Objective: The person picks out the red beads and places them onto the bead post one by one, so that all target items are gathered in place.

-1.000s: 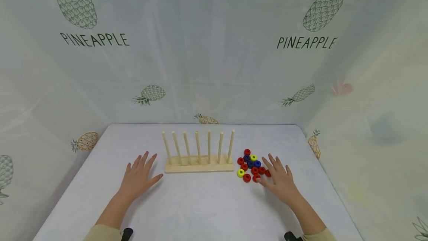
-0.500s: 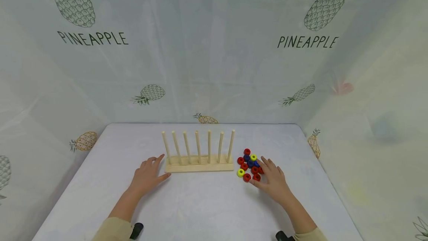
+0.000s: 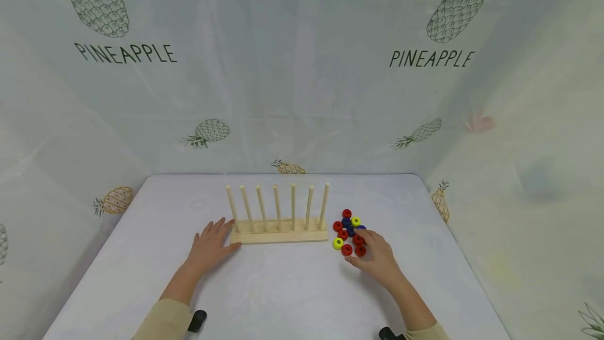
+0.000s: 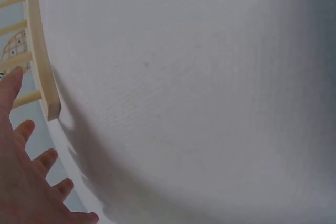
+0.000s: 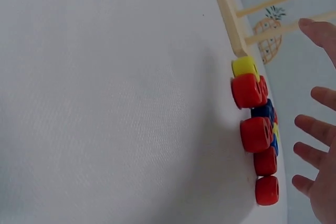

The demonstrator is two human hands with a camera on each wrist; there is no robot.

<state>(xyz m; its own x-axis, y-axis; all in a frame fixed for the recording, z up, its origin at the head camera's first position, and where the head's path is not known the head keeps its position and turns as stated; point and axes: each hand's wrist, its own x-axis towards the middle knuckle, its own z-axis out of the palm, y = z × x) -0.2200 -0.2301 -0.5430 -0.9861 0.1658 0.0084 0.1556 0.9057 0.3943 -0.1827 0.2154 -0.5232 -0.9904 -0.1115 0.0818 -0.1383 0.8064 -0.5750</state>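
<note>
The grip of the right hand (image 3: 377, 261) is widely parted, with the fingers softly bent and the thumb standing away from them; it has hold of nothing. This hand hovers at the near right side of a group of beads (image 3: 346, 250) and covers some of them from the head view. Whether a fingertip touches a bead, I cannot tell.

The grip of the left hand (image 3: 207, 251) is also spread and has hold of nothing. Its thumb and index finger are at the left end of a wooden rack (image 3: 278, 236); if they touch the wood is not clear.

The beads lie close together on the worktop (image 3: 283, 298), just to the right of the rack. Most are red, some are blue, and two are yellow: one yellow bead (image 3: 338, 243) at the near left, the other among the farther ones. The rack has a flat base and seven upright pegs (image 3: 277, 206) in one row.

Farther out, both sleeves (image 3: 165, 320) are beige, and behind the worktop hangs a pale curtain (image 3: 292, 93) with printed pineapples.
</note>
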